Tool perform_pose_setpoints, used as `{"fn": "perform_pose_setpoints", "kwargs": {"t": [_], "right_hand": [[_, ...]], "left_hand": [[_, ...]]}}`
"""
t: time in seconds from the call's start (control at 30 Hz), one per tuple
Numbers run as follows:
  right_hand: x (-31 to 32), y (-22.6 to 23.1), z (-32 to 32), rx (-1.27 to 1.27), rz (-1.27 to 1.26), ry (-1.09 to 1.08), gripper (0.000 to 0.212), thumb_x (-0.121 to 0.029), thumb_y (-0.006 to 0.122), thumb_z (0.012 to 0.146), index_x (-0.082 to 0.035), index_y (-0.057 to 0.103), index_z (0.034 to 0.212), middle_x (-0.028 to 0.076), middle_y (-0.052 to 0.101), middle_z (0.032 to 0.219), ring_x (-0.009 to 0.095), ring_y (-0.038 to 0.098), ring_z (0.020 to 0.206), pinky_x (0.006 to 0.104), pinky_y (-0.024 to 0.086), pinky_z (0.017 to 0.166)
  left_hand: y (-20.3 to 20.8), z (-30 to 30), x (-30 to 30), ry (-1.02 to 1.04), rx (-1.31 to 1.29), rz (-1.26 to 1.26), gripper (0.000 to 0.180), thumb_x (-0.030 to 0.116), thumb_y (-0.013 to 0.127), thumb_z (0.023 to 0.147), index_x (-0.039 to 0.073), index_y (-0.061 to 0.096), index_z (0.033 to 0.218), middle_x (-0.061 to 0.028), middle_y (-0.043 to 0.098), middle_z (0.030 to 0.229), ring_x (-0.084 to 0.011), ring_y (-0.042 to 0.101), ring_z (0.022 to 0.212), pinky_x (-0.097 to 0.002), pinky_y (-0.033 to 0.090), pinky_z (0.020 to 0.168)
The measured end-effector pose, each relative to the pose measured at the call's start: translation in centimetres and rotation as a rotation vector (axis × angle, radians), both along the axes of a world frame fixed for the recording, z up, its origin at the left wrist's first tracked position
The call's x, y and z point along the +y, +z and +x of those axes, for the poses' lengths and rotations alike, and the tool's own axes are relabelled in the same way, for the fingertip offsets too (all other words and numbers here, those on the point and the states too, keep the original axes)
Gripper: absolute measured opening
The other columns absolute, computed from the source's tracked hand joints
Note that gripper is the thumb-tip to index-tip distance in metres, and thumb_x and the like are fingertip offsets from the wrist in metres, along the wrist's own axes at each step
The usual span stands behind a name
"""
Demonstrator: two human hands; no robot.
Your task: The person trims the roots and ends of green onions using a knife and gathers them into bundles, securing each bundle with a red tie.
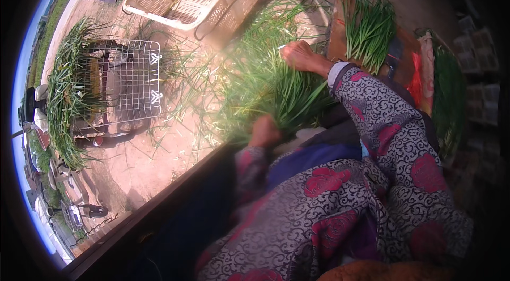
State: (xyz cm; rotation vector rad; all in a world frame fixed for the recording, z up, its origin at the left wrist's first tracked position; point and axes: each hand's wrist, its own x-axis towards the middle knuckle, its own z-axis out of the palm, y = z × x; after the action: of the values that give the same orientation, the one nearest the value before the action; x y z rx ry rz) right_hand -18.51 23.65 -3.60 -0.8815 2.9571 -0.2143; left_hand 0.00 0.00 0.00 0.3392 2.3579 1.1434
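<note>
Heap (reference for clock directions): loose greens (297, 95) are spread between the hands; the nearest blades are fanned, their long axis slanted roughly from 7 to 1 o'clock; root ends cannot be told from tips.
Right hand (300, 56): held at 2 o'clock, clenched, a thin white piece (281, 47) gripped and pointed toward 9.
Left hand (265, 131): seen blurred at 6 o'clock; its grip cannot be told.
Bundle (372, 34): laid at 2 o'clock on a brown board (338, 36), long axis near 12–6.
Red strands (415, 82): seen at 3 o'clock.
Crate (229, 14): set near 11 o'clock, its slatted floor exposed.
Rack (155, 59): seen at 9 o'clock, long leaves (69, 90) draped over its outer end.
</note>
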Motion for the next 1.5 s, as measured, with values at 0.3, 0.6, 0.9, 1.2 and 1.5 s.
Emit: {"fn": "perform_pose_setpoints", "kwargs": {"t": [0.3,0.6,0.9,1.2,1.5], "right_hand": [[4.9,6.4,-5.5,0.306,-0.311,-0.452,0.007,-0.008,0.057,0.084,-0.001,0.057,0.082,0.020,0.067,0.076,0.037,0.069,0.076,0.0511,0.051,0.064],[11.8,14.4,-13.9,0.160,-0.449,-0.591,0.054,-0.032,0.070,0.084,-0.002,0.057,0.126,0.024,0.065,0.117,0.037,0.064,0.107,0.0446,0.050,0.090],[1.3,5.0,1.7,-0.312,-0.349,0.327,0.056,-0.016,0.069,0.075,-0.001,0.056,0.128,0.025,0.058,0.124,0.039,0.057,0.117,0.0466,0.049,0.097],[7.4,5.0,-9.9,-0.380,-0.738,-0.725,0.030,-0.021,0.064,0.084,0.006,0.059,0.097,0.024,0.065,0.104,0.033,0.067,0.096,0.0446,0.053,0.080],[-0.5,6.9,-5.1,-0.347,-0.271,-0.440,0.063,-0.042,0.071,0.082,0.008,0.059,0.119,0.031,0.061,0.119,0.045,0.061,0.111,0.0470,0.049,0.091]], "left_hand": [[-1.7,-0.4,-1.1,0.068,0.064,0.114,0.041,0.026,0.076,0.077,0.004,0.065,0.110,-0.0258,0.069,0.088,-0.0446,0.067,0.084,-0.0508,0.053,0.076],[-2.4,-0.3,-0.2,0.024,0.035,-0.013,0.041,0.010,0.076,0.073,0.002,0.066,0.112,-0.0190,0.072,0.089,-0.0312,0.071,0.084,-0.0402,0.054,0.077],[-2.7,-0.7,-1.3,-0.001,0.045,-0.056,0.045,0.014,0.078,0.073,0.004,0.065,0.115,-0.0190,0.072,0.090,-0.0324,0.071,0.084,-0.0401,0.054,0.076],[-0.7,-0.7,-0.5,0.038,0.043,-0.017,0.040,0.019,0.077,0.074,0.004,0.067,0.110,-0.0220,0.070,0.089,-0.0385,0.069,0.085,-0.0447,0.053,0.076],[-2.4,-0.3,0.3,-0.041,0.264,-0.061,0.045,0.026,0.070,0.078,0.004,0.066,0.118,-0.0236,0.069,0.090,-0.0418,0.068,0.080,-0.0499,0.054,0.073]]}}
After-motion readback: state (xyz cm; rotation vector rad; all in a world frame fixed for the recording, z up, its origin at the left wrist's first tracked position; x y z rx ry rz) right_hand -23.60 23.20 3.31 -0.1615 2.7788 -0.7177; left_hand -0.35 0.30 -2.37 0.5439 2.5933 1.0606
